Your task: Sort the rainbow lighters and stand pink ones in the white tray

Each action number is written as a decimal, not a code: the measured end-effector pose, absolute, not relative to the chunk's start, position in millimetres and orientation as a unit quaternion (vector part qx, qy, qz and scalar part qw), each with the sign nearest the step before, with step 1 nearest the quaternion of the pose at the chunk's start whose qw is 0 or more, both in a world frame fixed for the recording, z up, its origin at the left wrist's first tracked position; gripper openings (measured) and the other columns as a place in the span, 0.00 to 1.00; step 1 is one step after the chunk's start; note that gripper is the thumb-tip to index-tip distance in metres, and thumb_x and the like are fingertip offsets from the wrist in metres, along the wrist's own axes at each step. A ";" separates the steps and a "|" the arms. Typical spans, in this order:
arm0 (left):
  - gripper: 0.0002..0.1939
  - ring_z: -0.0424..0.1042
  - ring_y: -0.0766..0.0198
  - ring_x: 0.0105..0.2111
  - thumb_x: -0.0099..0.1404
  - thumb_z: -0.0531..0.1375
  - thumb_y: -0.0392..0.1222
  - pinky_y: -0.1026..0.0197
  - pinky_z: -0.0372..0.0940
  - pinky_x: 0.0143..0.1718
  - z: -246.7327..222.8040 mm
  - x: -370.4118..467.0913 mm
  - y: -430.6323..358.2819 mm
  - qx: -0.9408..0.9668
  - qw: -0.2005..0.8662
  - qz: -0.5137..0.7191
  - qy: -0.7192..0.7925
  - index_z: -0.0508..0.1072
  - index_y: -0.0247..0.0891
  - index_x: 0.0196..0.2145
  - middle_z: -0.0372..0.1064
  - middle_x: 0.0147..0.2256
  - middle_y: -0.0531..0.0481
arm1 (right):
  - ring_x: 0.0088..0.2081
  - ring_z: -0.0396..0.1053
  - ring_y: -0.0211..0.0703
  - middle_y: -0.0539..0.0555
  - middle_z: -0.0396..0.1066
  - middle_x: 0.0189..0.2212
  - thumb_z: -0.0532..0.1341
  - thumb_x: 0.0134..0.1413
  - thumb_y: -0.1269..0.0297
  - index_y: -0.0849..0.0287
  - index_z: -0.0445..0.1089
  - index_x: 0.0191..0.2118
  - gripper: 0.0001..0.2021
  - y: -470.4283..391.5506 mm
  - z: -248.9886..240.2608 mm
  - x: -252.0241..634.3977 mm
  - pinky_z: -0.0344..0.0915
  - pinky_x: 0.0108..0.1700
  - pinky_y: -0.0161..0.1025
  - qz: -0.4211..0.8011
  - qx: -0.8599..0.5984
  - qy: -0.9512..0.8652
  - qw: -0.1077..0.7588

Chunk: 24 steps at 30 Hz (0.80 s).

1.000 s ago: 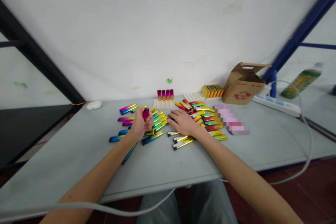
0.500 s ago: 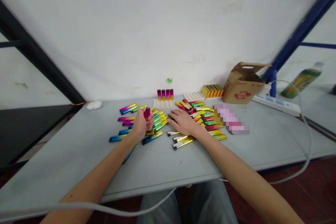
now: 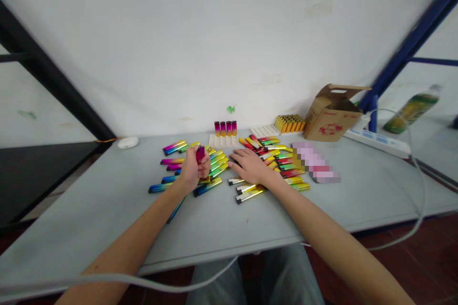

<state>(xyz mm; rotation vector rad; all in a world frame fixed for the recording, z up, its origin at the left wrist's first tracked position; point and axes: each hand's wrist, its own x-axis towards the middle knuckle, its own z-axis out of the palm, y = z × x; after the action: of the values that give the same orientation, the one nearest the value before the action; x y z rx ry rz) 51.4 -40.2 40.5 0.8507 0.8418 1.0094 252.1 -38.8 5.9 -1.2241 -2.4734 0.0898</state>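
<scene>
My left hand [image 3: 193, 167] is closed around a magenta lighter [image 3: 200, 153], held upright with its top showing above the fingers. Loose lighters in blue, magenta, green and gold lie around and under that hand, among them a blue and gold lighter [image 3: 208, 188]. My right hand [image 3: 250, 166] lies flat, palm down and fingers stretched out, over the left part of another pile. White and gold lighters [image 3: 249, 195] stick out below it; red and gold lighters [image 3: 293, 173] lie to its right. Behind the hands, several magenta lighters [image 3: 225, 128] stand in the back row of a white holed tray [image 3: 223, 141].
Against the wall are a second white tray [image 3: 264, 131], a block of upright yellow lighters [image 3: 289, 124] and an open cardboard box [image 3: 331, 116]. A blurred pink item [image 3: 317, 162], a power strip [image 3: 379, 143] and a cable are at right. A white case [image 3: 128, 143] lies far left.
</scene>
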 end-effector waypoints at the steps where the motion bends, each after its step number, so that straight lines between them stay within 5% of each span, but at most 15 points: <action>1: 0.27 0.41 0.75 0.09 0.66 0.44 0.57 0.72 0.38 0.10 40.5 51.2 -40.2 0.383 0.712 0.454 0.374 0.53 0.38 0.15 0.40 0.11 0.61 | 0.54 0.61 0.49 0.62 0.68 0.47 0.45 0.66 0.54 0.61 0.69 0.48 0.21 -38.7 5.6 252.2 0.53 0.57 0.49 0.033 -0.436 -0.879 0.189; 15: 0.28 0.42 0.75 0.09 0.64 0.45 0.62 0.72 0.40 0.10 40.2 49.0 -41.3 0.388 0.726 0.442 0.356 0.56 0.38 0.16 0.41 0.12 0.61 | 0.54 0.61 0.49 0.62 0.68 0.48 0.45 0.66 0.54 0.62 0.68 0.50 0.22 -38.9 6.7 252.6 0.54 0.58 0.48 0.022 -0.442 -0.880 0.174; 20: 0.20 0.51 0.72 0.11 0.67 0.41 0.46 0.70 0.47 0.11 43.2 51.1 -41.3 0.375 0.702 0.475 0.376 0.63 0.36 0.23 0.51 0.15 0.57 | 0.54 0.62 0.49 0.61 0.68 0.48 0.45 0.66 0.54 0.61 0.69 0.49 0.21 -39.3 7.6 252.8 0.54 0.57 0.48 0.021 -0.439 -0.881 0.174; 24: 0.11 0.62 0.69 0.16 0.66 0.47 0.39 0.68 0.57 0.15 42.1 54.8 -38.2 0.393 0.663 0.512 0.380 0.64 0.35 0.28 0.62 0.20 0.53 | 0.54 0.62 0.49 0.62 0.68 0.49 0.46 0.66 0.55 0.62 0.69 0.48 0.20 -39.6 7.4 252.5 0.54 0.57 0.49 0.030 -0.437 -0.880 0.182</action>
<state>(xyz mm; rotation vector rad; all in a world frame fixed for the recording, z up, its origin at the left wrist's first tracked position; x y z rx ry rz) 54.8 -38.2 42.1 0.8884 0.8594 1.1567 252.5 -39.6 7.4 -1.2327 -2.4851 0.0838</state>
